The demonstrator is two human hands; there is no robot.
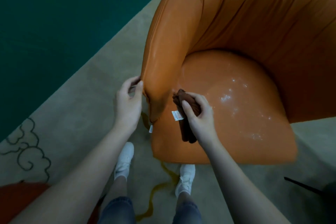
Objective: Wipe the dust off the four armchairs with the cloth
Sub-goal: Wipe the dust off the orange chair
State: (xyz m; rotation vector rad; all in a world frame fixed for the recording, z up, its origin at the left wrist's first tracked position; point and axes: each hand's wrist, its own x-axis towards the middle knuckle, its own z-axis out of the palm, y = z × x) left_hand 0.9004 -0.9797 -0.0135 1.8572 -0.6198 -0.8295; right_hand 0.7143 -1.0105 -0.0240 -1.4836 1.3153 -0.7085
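Head view, looking down: both bare forearms reached forward from the lower edge toward one orange armchair that stood on a beige carpet bordered in dark green. The left hand was raised at the front end of the chair's armrest, wrist straight, thumb uppermost. The right hand lay palm-down over the near left corner of the seat cushion. Counted: one armchair in full view, one cloth, two hands, two white shoes on the carpet below. The left grip was closed, thumb and fingers pinching the armrest's covering at its front edge. The right grip was clamped round the folded brown cloth, which touched the seat just beside the base of the armrest; its ends projected in front of and behind the fist, and a white label hung from it.
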